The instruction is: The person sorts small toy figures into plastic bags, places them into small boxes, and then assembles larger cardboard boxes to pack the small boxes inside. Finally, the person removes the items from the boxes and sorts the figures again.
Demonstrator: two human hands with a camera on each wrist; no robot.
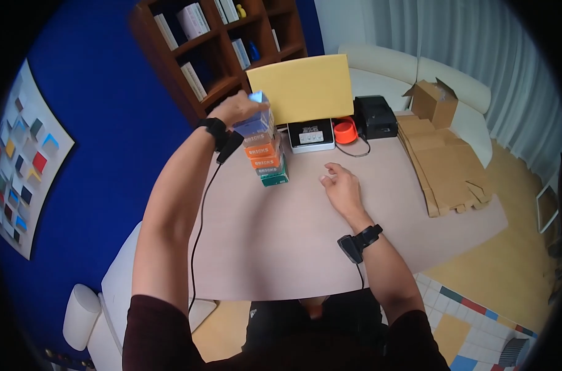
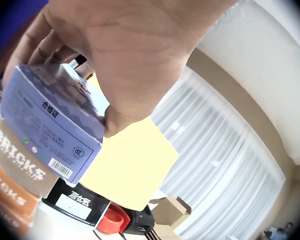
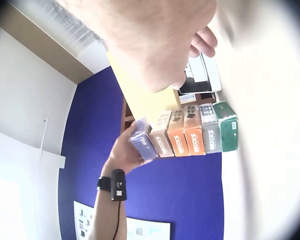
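At the top of a tall stack, my left hand (image 1: 236,110) grips a purple box (image 2: 50,130), thumb on one side and fingers on the other. Its lower edge is at the top of a brown BRICKS box (image 3: 162,142), and it looks slightly tilted against the stack in the right wrist view. Below come two orange BRICKS boxes (image 3: 179,142), a grey one (image 3: 211,137) and a green box (image 3: 229,132) on the table. My right hand (image 1: 344,190) hovers over the table right of the stack, fingers loosely curled, holding nothing.
Behind the stack stand a yellow panel (image 1: 302,89), a white-framed black device (image 1: 312,136), a red-orange round object (image 1: 345,130) and a black machine (image 1: 376,117). Flattened cardboard (image 1: 447,164) lies at the table's right. A cable (image 1: 200,229) from the left wrist crosses the table.
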